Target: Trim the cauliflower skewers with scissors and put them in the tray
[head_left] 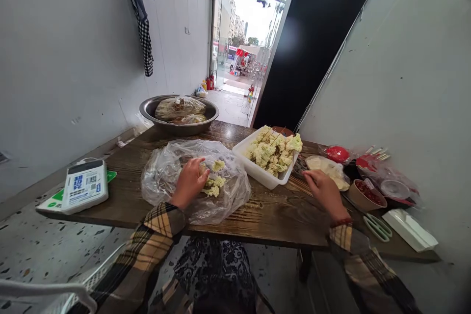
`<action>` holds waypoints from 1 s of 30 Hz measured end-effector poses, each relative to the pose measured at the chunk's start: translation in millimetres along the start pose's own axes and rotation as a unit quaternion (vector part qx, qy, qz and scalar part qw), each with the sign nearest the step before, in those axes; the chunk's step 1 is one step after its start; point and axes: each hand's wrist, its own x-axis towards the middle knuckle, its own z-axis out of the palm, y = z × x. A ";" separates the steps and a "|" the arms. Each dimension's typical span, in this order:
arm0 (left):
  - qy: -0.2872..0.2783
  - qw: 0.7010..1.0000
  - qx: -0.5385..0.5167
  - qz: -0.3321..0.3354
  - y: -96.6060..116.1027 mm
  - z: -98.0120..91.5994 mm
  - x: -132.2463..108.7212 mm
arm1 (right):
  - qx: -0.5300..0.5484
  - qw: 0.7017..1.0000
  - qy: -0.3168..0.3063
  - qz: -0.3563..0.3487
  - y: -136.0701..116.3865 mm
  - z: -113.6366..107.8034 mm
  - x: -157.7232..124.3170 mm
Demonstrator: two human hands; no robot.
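Note:
My left hand is over a clear plastic bag spread on the table, its fingers curled around a cauliflower floret that they mostly hide. Loose cauliflower florets lie on the bag just right of my thumb. To the right stands a white plastic tub heaped with cauliflower pieces, and thin sticks poke up from some of them. Beyond the tub's right side, my right hand reaches in low with thumb and forefinger close together near dark, thin sticks. Whatever lies between those fingertips is too small to make out.
A metal basin with bagged food stands at the back left. A white printed device sits left. On the right are a pale bag, a bowl of red sauce, green-handled scissors and a tissue pack.

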 end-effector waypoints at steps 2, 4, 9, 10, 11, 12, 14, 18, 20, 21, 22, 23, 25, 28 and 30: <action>0.004 1.000 0.002 0.006 2.7 4.0 -6.3 | -0.019 0.999 0.000 -0.033 -13.2 6.5 40.4; 0.022 1.000 -0.001 0.007 5.4 5.8 -12.7 | -0.040 0.997 -0.008 -0.061 -28.4 17.3 79.1; 0.060 0.998 -0.006 0.023 12.4 4.8 -21.9 | -0.093 0.989 -0.048 -0.107 -55.2 46.4 143.5; 0.058 0.998 -0.005 0.028 13.2 4.6 -22.3 | -0.103 0.987 -0.058 -0.112 -57.3 50.2 150.3; 0.056 0.998 -0.003 0.030 13.6 4.4 -22.5 | -0.111 0.984 -0.069 -0.117 -58.5 52.8 155.3; 0.054 0.998 -0.001 0.031 13.6 4.4 -22.4 | -0.119 0.982 -0.079 -0.121 -59.0 54.1 159.0; 0.058 0.998 0.000 0.031 12.6 4.6 -22.2 | -0.133 0.977 -0.097 -0.133 -58.9 52.4 162.7; 0.071 0.997 -0.001 0.033 9.5 4.6 -22.3 | -0.144 0.969 -0.113 -0.165 -58.4 30.3 160.1; 0.082 0.996 -0.003 0.033 8.5 4.4 -22.6 | -0.138 0.969 -0.109 -0.171 -58.4 11.4 154.7; 0.089 0.995 -0.005 0.031 8.1 4.4 -22.7 | -0.132 0.971 -0.103 -0.170 -58.5 0.9 150.7; 0.098 0.995 -0.007 0.029 7.7 4.5 -22.7 | -0.124 0.974 -0.094 -0.166 -58.8 -9.6 145.7; 0.106 0.994 -0.008 0.026 7.3 4.6 -22.6 | -0.114 0.977 -0.082 -0.158 -59.3 -19.8 139.8; 0.116 0.993 -0.010 0.023 6.1 5.2 -22.2 | -0.087 0.986 -0.052 -0.136 -61.5 -37.4 125.7; 0.118 0.993 -0.011 0.023 3.6 6.5 -21.2 | -0.025 0.995 -0.006 -0.099 -68.3 -51.8 102.0; 0.118 0.993 -0.013 0.021 2.0 7.3 -20.5 | 0.029 0.997 0.020 -0.075 -74.7 -52.7 87.1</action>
